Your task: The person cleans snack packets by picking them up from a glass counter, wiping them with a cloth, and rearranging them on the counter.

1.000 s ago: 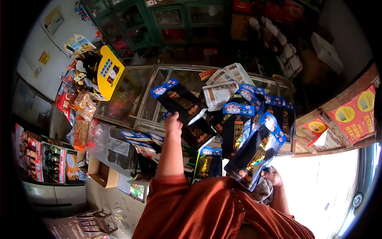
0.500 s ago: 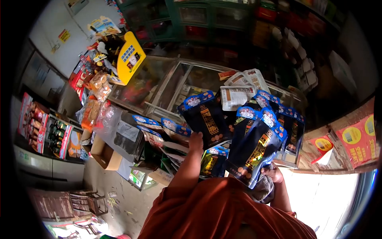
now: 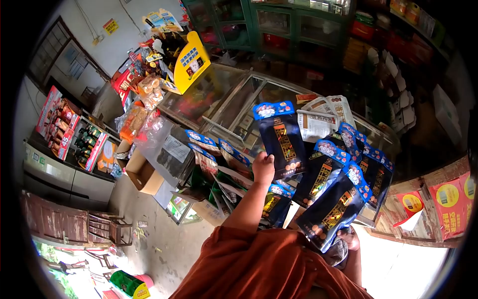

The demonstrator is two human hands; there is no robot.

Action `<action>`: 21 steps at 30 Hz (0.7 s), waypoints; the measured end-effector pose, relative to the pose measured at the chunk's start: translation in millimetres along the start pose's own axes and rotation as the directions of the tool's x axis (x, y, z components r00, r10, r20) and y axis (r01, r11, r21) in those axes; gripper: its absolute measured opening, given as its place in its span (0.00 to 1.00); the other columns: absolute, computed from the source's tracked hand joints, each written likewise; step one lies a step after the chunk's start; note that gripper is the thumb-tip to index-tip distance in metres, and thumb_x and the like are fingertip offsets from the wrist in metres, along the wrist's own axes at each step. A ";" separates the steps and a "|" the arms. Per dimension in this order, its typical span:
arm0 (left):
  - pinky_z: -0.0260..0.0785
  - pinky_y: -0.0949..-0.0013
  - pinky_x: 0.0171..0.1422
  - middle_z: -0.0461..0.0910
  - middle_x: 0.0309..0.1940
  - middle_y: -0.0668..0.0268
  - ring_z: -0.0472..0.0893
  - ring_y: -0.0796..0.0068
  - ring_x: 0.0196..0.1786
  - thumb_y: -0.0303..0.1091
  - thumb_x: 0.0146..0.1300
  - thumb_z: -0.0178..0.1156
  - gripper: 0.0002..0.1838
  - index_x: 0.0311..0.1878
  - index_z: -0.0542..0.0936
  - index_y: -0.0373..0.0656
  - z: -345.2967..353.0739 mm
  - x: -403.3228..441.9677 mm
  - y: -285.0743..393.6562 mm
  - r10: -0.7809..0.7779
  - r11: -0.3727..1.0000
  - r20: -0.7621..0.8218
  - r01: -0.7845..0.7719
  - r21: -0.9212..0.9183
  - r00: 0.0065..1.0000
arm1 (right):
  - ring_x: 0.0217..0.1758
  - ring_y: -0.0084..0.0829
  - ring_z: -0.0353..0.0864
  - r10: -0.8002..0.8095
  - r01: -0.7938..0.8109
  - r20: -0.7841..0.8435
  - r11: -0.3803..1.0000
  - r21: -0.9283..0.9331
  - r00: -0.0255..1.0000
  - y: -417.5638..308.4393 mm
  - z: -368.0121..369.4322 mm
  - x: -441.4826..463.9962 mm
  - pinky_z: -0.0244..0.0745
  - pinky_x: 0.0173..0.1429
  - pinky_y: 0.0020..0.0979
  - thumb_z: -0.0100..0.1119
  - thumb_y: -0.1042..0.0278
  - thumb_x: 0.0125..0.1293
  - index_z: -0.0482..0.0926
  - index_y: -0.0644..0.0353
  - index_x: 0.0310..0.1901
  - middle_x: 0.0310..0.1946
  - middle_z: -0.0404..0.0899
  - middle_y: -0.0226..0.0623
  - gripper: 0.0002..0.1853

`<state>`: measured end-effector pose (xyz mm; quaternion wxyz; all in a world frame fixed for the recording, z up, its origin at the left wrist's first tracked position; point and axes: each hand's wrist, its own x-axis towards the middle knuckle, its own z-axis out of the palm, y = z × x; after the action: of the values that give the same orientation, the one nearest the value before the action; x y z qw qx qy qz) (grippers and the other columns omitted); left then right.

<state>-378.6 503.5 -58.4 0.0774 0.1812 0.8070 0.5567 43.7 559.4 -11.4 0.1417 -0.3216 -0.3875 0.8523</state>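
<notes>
Two hands (image 3: 263, 168) (image 3: 349, 238) each grasp a dark pouch (image 3: 283, 142) (image 3: 332, 212) near packets (image 3: 204, 162) in a cardboard box (image 3: 210, 215)

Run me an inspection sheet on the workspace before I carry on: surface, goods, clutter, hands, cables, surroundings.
Surface: glass-topped counter, framed in strips; dark pouches cover part of it.
Job's things: upright pouch and tilted pouch, both dark with blue tops; more dark pouches overlap nearby.
Clutter: pale printed packs behind the pouches; open cardboard box at the left.
Hands: left hand grips the upright pouch; right hand holds the tilted pouch's lower end, with a grey cloth beside it.
Cables: thin wires on the far wall; nothing seen near the hands.
Surroundings: green cabinet behind; yellow display box on the counter.
</notes>
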 end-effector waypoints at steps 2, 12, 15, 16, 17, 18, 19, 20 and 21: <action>0.65 0.66 0.32 0.71 0.19 0.64 0.70 0.74 0.24 0.29 0.62 0.63 0.09 0.29 0.73 0.39 -17.1 3.4 11.8 -0.009 0.984 0.067 0.021 -0.180 0.998 | 0.51 0.35 0.81 -0.020 0.020 -0.004 0.999 0.050 1.000 -6.4 12.3 2.7 0.74 0.59 0.37 0.69 0.71 0.58 0.75 0.66 0.56 0.48 0.82 0.38 0.24; 0.73 0.56 0.38 0.80 0.26 0.53 0.82 0.51 0.33 0.37 0.59 0.65 0.12 0.33 0.77 0.38 -35.9 34.5 -4.7 -0.038 0.997 0.166 0.025 0.075 0.985 | 0.43 0.29 0.81 0.024 -0.025 -0.031 0.999 -0.030 0.999 -1.5 53.3 42.4 0.76 0.50 0.32 0.69 0.73 0.57 0.80 0.64 0.49 0.40 0.83 0.32 0.18; 0.74 0.51 0.42 0.82 0.32 0.50 0.82 0.45 0.39 0.40 0.59 0.64 0.15 0.34 0.77 0.36 -26.2 36.2 -17.1 -0.092 0.991 0.278 0.060 0.122 0.956 | 0.45 0.30 0.82 0.049 -0.049 0.003 0.998 -0.051 0.999 -3.1 81.9 48.6 0.76 0.54 0.34 0.67 0.75 0.57 0.80 0.66 0.50 0.43 0.83 0.33 0.17; 0.74 0.50 0.44 0.82 0.33 0.50 0.82 0.45 0.40 0.41 0.58 0.65 0.15 0.35 0.77 0.36 -24.9 35.6 -15.8 -0.123 0.984 0.259 0.082 0.161 0.958 | 0.45 0.30 0.82 0.035 -0.033 0.016 0.996 -0.081 0.999 2.9 82.9 52.9 0.76 0.54 0.33 0.67 0.76 0.58 0.81 0.66 0.48 0.42 0.84 0.33 0.15; 0.74 0.50 0.45 0.82 0.34 0.49 0.82 0.45 0.41 0.41 0.57 0.65 0.16 0.35 0.77 0.36 -20.4 34.5 -12.7 -0.148 0.975 0.251 0.100 0.197 0.957 | 0.45 0.29 0.82 0.046 -0.040 0.062 0.995 -0.090 0.997 9.1 76.0 54.6 0.75 0.54 0.31 0.67 0.76 0.58 0.82 0.66 0.46 0.42 0.84 0.33 0.13; 0.74 0.50 0.46 0.82 0.34 0.49 0.82 0.45 0.43 0.42 0.57 0.66 0.16 0.35 0.77 0.36 -17.9 36.9 -14.0 -0.164 0.966 0.283 0.096 0.238 0.945 | 0.45 0.29 0.82 0.064 -0.059 0.053 0.994 -0.090 0.997 10.2 82.1 54.8 0.75 0.54 0.31 0.67 0.76 0.58 0.83 0.66 0.46 0.42 0.84 0.33 0.13; 0.73 0.51 0.46 0.82 0.33 0.49 0.82 0.45 0.42 0.42 0.56 0.66 0.16 0.34 0.77 0.37 -13.7 37.9 -15.3 -0.206 0.966 0.291 0.147 0.213 0.934 | 0.45 0.28 0.82 0.081 -0.077 0.046 0.993 -0.086 0.996 11.7 89.0 55.5 0.74 0.54 0.30 0.67 0.77 0.58 0.83 0.66 0.45 0.42 0.84 0.33 0.12; 0.73 0.52 0.46 0.82 0.33 0.49 0.82 0.45 0.42 0.43 0.56 0.66 0.17 0.34 0.77 0.37 -3.2 40.2 -28.1 -0.215 0.972 0.281 0.177 0.154 0.935 | 0.46 0.28 0.82 0.076 -0.073 0.040 0.994 -0.085 0.996 16.9 86.5 52.6 0.74 0.56 0.29 0.66 0.77 0.58 0.83 0.65 0.46 0.43 0.84 0.33 0.13; 0.73 0.52 0.45 0.82 0.33 0.49 0.82 0.45 0.41 0.43 0.56 0.66 0.17 0.34 0.76 0.37 10.9 43.0 -47.3 -0.226 0.974 0.269 0.208 0.095 0.936 | 0.48 0.28 0.81 0.064 -0.063 0.037 0.997 -0.042 0.997 11.9 105.1 50.1 0.73 0.58 0.30 0.66 0.77 0.59 0.83 0.65 0.47 0.44 0.84 0.33 0.14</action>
<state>-424.4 514.4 -103.0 0.2448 0.1698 0.8208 0.4874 -63.1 516.4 9.4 0.1003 -0.3201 -0.3972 0.8542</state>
